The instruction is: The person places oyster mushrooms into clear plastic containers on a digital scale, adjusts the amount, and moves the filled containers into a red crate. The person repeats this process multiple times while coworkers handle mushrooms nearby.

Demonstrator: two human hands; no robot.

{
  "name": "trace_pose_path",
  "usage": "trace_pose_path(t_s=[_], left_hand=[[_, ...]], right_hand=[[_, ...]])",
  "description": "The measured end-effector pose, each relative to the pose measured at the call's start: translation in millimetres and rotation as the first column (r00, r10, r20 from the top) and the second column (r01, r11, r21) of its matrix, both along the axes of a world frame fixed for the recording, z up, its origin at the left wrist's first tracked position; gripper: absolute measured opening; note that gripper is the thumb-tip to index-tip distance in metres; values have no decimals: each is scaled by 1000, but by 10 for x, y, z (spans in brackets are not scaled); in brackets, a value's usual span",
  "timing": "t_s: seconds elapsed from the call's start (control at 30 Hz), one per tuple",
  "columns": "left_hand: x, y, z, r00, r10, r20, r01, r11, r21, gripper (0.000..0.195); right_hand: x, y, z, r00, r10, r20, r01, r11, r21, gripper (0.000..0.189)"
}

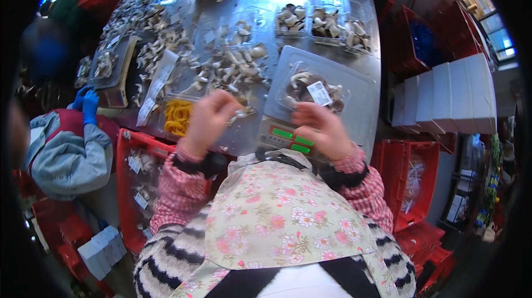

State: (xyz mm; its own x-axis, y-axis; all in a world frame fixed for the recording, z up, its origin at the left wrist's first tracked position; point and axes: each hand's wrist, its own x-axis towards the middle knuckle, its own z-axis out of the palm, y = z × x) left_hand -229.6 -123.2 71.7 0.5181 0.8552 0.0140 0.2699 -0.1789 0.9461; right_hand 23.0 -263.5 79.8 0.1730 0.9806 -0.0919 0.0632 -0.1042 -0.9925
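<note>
My left hand [211,120] is over the metal table with its fingertips bunched, close to a small mushroom [242,114]. Blur hides whether it grips that piece. My right hand [323,128] is at the near side of a clear plastic tray of mushrooms [305,82], thumb and fingers apart, holding nothing. Contact with the tray cannot be made out. That tray rests on the plate of a digital scale [353,86] with lit green displays, and a printed label [319,93] lies on its mushrooms. Loose mushrooms [237,67] are heaped beyond my left hand.
Yellow rubber bands [178,117] sit left of my left hand, beside a label strip [160,79]. Filled trays [328,25] stand behind the scale. Red crates [124,165] flank me. At left, a co-worker's blue-gloved hands [87,104] are near a second scale [120,77]. White boxes [449,94] stand right.
</note>
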Motion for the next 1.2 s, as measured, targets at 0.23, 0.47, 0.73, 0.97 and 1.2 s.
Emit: trace_pose_path(t_s=[0.23, 0.47, 0.73, 0.97, 1.2], left_hand=[[776, -159, -70, 961, 70, -266, -11, 976, 217, 11], [481, 21, -652, 697, 467, 544, 259, 544, -798, 11], [911, -6, -1021, 746, 468, 473, 546, -23, -838, 48], [904, 287, -872, 953, 146, 265, 197, 366, -909, 30], [1193, 375, -588, 914, 348, 207, 65, 379, -923, 34]], right_hand=[[-19, 232, 319, 907, 370, -200, -371, 928, 34, 24], [1040, 867, 313, 909, 278, 309, -245, 959, -141, 16], [1218, 2002, -420, 574, 406, 711, -265, 914, -307, 46], [1223, 2294, -725, 480, 511, 713, -99, 839, -535, 31], [1598, 1727, -958, 685, 609, 401, -257, 716, -649, 26]])
